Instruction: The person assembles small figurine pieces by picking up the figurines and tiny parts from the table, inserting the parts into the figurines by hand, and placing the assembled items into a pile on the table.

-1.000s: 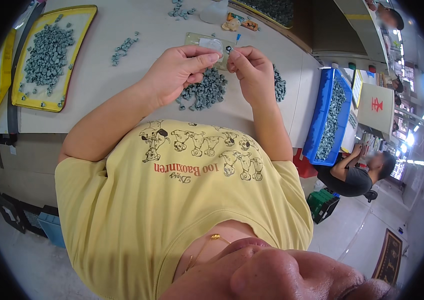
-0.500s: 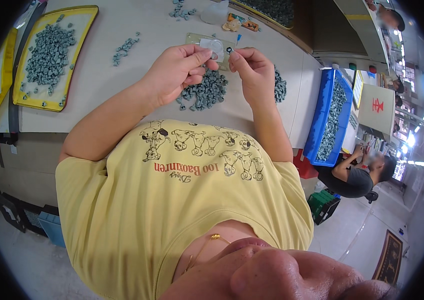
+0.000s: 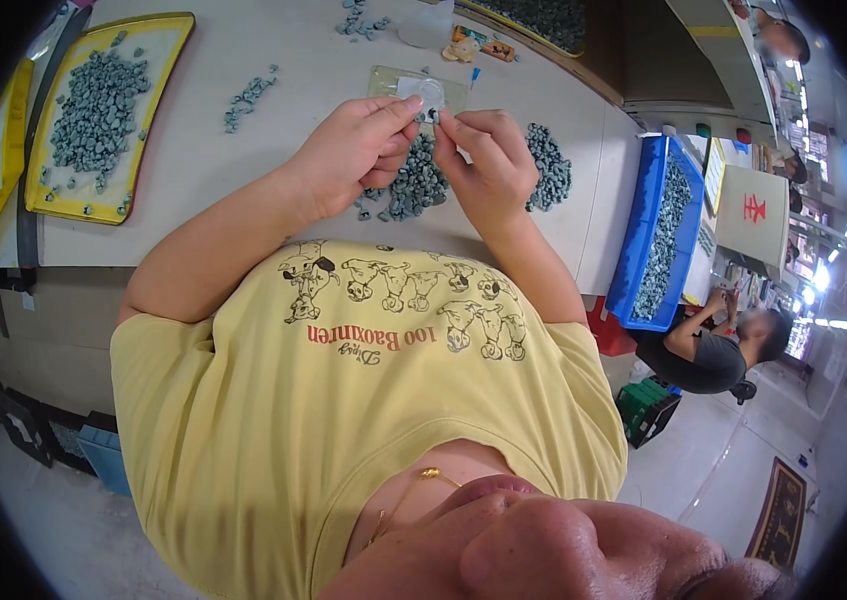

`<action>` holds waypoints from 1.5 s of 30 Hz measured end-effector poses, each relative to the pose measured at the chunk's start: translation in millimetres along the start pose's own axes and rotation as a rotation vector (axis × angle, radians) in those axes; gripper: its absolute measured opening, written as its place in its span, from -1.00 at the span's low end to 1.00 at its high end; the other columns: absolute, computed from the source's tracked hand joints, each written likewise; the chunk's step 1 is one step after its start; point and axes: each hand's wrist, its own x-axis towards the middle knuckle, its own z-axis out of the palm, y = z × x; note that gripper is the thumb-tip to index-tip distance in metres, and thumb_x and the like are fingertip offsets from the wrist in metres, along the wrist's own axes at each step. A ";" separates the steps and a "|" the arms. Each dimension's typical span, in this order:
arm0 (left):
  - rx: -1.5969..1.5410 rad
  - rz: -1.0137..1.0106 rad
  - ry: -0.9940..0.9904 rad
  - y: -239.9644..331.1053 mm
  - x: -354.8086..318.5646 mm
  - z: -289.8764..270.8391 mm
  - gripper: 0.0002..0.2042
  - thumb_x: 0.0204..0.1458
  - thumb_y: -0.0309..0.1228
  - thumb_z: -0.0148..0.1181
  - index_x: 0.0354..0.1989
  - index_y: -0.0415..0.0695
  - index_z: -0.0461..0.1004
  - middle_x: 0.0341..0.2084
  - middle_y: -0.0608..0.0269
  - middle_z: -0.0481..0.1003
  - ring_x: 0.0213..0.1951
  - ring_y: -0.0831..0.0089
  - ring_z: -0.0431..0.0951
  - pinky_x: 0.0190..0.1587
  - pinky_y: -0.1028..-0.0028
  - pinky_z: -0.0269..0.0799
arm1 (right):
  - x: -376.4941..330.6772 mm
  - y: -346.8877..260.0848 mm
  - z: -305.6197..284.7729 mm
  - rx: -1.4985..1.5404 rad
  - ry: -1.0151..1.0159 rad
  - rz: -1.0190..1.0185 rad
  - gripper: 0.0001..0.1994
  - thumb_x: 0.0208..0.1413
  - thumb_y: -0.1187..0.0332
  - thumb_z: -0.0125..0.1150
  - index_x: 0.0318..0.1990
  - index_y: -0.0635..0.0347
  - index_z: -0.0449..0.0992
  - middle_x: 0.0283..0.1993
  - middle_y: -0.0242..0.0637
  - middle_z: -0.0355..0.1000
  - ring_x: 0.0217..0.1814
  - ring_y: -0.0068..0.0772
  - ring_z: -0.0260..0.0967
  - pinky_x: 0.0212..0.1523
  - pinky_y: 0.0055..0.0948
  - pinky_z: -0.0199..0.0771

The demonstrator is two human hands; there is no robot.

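Over the white table, my two hands meet fingertip to fingertip. My left hand (image 3: pixel 366 150) pinches a small grey-green piece (image 3: pixel 422 117) between thumb and fingers. Against it, my right hand (image 3: pixel 492 165) holds a tiny piece with a dark spot (image 3: pixel 434 115), also in a pinch; its exact kind is too small to tell. Just beyond the fingertips lies a pale greenish pad (image 3: pixel 387 80) bearing a clear round dish (image 3: pixel 431 91). Below the hands, a heap of similar grey-green pieces (image 3: pixel 414 190) is partly covered by them, and a second heap (image 3: pixel 549 168) lies right of my right hand.
At the left stands a yellow-rimmed tray (image 3: pixel 172 90) of grey-green pieces. A blue bin (image 3: pixel 628 270) full of them is at the right. Small loose groups (image 3: pixel 244 100), an orange tube (image 3: pixel 497 49) and a blue-tipped needle (image 3: pixel 476 75) lie farther back. Another person (image 3: pixel 694 350) sits far right.
My right hand has moved left, bringing its small piece up to the one in my left hand. My left hand has shifted slightly, and more of the right-hand heap shows.
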 end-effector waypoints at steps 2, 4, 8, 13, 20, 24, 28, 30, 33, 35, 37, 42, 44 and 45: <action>0.001 0.014 -0.011 -1.0 -0.3 -0.6 -0.75 0.15 -0.23 -0.09 -0.51 -0.10 0.25 -0.77 0.57 0.03 -0.73 0.72 -0.04 -0.71 0.65 -0.14 | 0.4 -0.6 0.7 -0.026 -0.001 -0.037 -0.79 -0.33 0.67 0.29 -0.44 0.28 0.50 -0.50 -0.30 0.38 -0.54 -0.43 0.31 -0.56 -0.55 0.30; 0.001 0.021 -0.010 -0.7 -1.5 -0.3 -0.75 0.15 -0.23 -0.09 -0.50 -0.11 0.25 -0.77 0.57 0.04 -0.73 0.73 -0.04 -0.71 0.65 -0.14 | 0.4 -1.3 1.0 -0.050 -0.003 -0.076 -0.79 -0.34 0.67 0.30 -0.44 0.28 0.50 -0.50 -0.30 0.38 -0.54 -0.42 0.31 -0.56 -0.54 0.30; 0.025 0.049 -0.001 -0.8 -2.7 0.9 -0.75 0.15 -0.23 -0.09 -0.49 -0.11 0.27 -0.76 0.55 0.06 -0.71 0.73 -0.02 -0.70 0.65 -0.12 | -0.8 -1.4 2.1 -0.077 -0.015 -0.112 -0.77 -0.37 0.68 0.30 -0.45 0.30 0.49 -0.51 -0.29 0.37 -0.54 -0.39 0.31 -0.56 -0.53 0.31; 0.078 0.112 0.027 -4.7 -2.5 1.6 -0.75 0.15 -0.24 -0.08 -0.50 -0.11 0.28 -0.75 0.54 0.09 -0.71 0.74 -0.01 -0.70 0.65 -0.11 | -1.8 -2.7 4.6 -0.074 -0.034 -0.136 -0.77 -0.39 0.69 0.30 -0.45 0.32 0.48 -0.52 -0.28 0.35 -0.54 -0.37 0.30 -0.56 -0.51 0.31; 0.255 0.287 0.062 -11.3 -5.4 5.0 -0.76 0.15 -0.25 -0.08 -0.49 -0.12 0.30 -0.76 0.54 0.11 -0.70 0.75 0.03 -0.68 0.66 -0.04 | -3.7 -6.8 8.5 -0.111 0.025 -0.177 -0.79 -0.38 0.70 0.28 -0.49 0.31 0.46 -0.51 -0.28 0.33 -0.55 -0.36 0.28 -0.55 -0.48 0.31; 0.301 0.298 0.068 -9.3 -5.1 5.8 -0.75 0.15 -0.25 -0.08 -0.48 -0.14 0.31 -0.77 0.53 0.12 -0.70 0.75 0.05 -0.67 0.66 -0.01 | -5.4 -2.2 10.4 0.018 0.061 -0.107 -0.80 -0.37 0.70 0.27 -0.48 0.30 0.47 -0.50 -0.28 0.34 -0.56 -0.40 0.28 -0.56 -0.53 0.30; 0.193 0.199 0.014 -4.8 -8.3 11.4 -0.76 0.16 -0.27 -0.10 -0.44 -0.18 0.31 -0.72 0.52 0.13 -0.67 0.73 0.05 -0.66 0.66 -0.01 | -3.3 1.6 2.4 0.065 0.036 -0.011 -0.80 -0.37 0.70 0.28 -0.48 0.29 0.48 -0.50 -0.29 0.35 -0.55 -0.45 0.29 -0.57 -0.57 0.30; 0.148 0.158 -0.021 -3.9 -9.1 13.8 -0.76 0.17 -0.28 -0.11 -0.41 -0.19 0.31 -0.70 0.51 0.13 -0.66 0.73 0.04 -0.65 0.66 -0.01 | -2.5 4.4 -3.2 0.054 0.032 0.000 -0.77 -0.36 0.69 0.28 -0.44 0.28 0.51 -0.47 -0.28 0.39 -0.52 -0.47 0.33 -0.54 -0.59 0.32; 0.144 0.162 -0.105 -4.0 -9.5 17.9 -0.78 0.17 -0.30 -0.12 -0.35 -0.21 0.32 -0.65 0.51 0.13 -0.64 0.72 0.03 -0.64 0.66 -0.01 | 1.5 8.3 -14.6 0.101 -0.008 0.056 -0.76 -0.32 0.69 0.25 -0.39 0.27 0.52 -0.42 -0.25 0.43 -0.47 -0.45 0.38 -0.50 -0.62 0.36; 0.153 0.192 -0.130 -4.3 -10.1 22.5 -0.79 0.17 -0.31 -0.11 -0.32 -0.21 0.33 -0.64 0.51 0.13 -0.63 0.72 0.03 -0.63 0.66 -0.02 | 3.8 8.0 -23.0 0.112 -0.024 0.101 -0.76 -0.30 0.69 0.24 -0.37 0.27 0.53 -0.39 -0.25 0.45 -0.45 -0.45 0.39 -0.48 -0.63 0.37; 0.161 0.199 -0.138 -4.1 -9.8 25.8 -0.80 0.17 -0.32 -0.11 -0.33 -0.21 0.33 -0.65 0.50 0.13 -0.63 0.72 0.03 -0.63 0.66 -0.01 | 4.4 7.5 -28.4 0.127 -0.041 0.146 -0.75 -0.28 0.69 0.23 -0.35 0.26 0.53 -0.37 -0.25 0.46 -0.43 -0.45 0.41 -0.46 -0.63 0.39; 0.209 0.249 -0.143 -5.6 -10.4 31.2 -0.82 0.16 -0.33 -0.09 -0.36 -0.20 0.32 -0.69 0.49 0.13 -0.65 0.72 0.04 -0.64 0.66 -0.01 | 4.2 7.6 -33.3 0.216 -0.062 0.153 -0.77 -0.29 0.68 0.24 -0.37 0.26 0.52 -0.38 -0.24 0.46 -0.42 -0.45 0.42 -0.45 -0.60 0.41; 0.230 0.244 -0.140 -6.2 -10.6 30.4 -0.83 0.15 -0.34 -0.08 -0.38 -0.18 0.31 -0.73 0.48 0.14 -0.68 0.72 0.05 -0.64 0.66 -0.01 | 6.5 5.9 -33.2 0.206 -0.062 0.142 -0.78 -0.31 0.68 0.24 -0.39 0.27 0.51 -0.38 -0.24 0.46 -0.42 -0.44 0.41 -0.45 -0.60 0.40; 0.229 0.244 -0.140 -7.3 -10.4 30.1 -0.83 0.15 -0.34 -0.08 -0.38 -0.18 0.31 -0.73 0.48 0.14 -0.68 0.72 0.05 -0.64 0.66 -0.01 | 7.0 5.0 -33.1 0.194 -0.061 0.131 -0.78 -0.32 0.68 0.24 -0.42 0.27 0.50 -0.39 -0.24 0.46 -0.43 -0.43 0.41 -0.45 -0.60 0.40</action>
